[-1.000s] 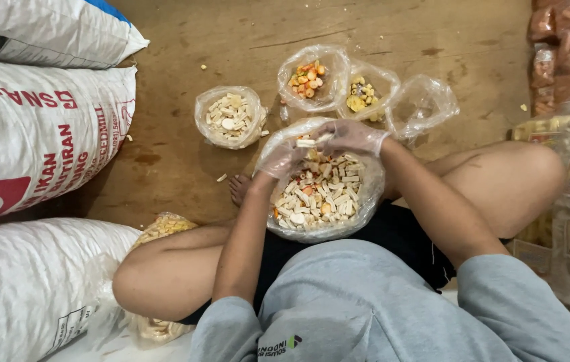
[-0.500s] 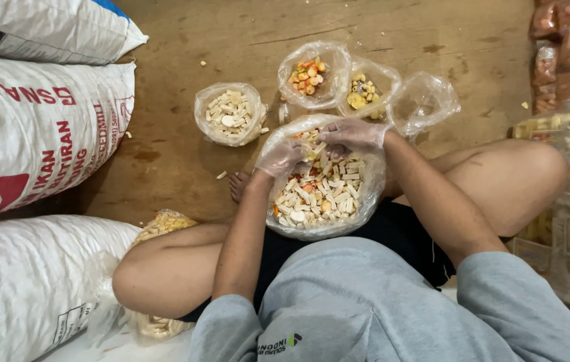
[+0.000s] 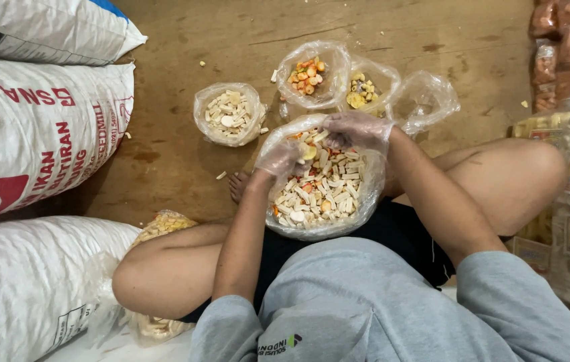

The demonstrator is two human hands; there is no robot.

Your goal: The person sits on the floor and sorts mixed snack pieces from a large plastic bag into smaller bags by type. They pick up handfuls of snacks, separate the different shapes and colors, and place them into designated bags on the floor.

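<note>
Wooden floor under me; mid-frame, the big bag of mixed crackers (image 3: 322, 184) sits in my lap. Left hand (image 3: 283, 158) pinches a pale chip, right hand (image 3: 355, 131) curled over pieces — light, brittle, so I'd take them gently by the edges.

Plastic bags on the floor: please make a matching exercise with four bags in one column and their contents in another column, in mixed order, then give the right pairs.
Column 1
1. big bag under both hands
2. far left bag
3. middle far bag
4. far right bag

Column 2
A. orange ring-shaped pieces
B. looks empty
C. pale pieces only
D. pale sticks mixed with a few orange and yellow pieces

Pairs: 1-D, 2-C, 3-A, 4-B
</note>
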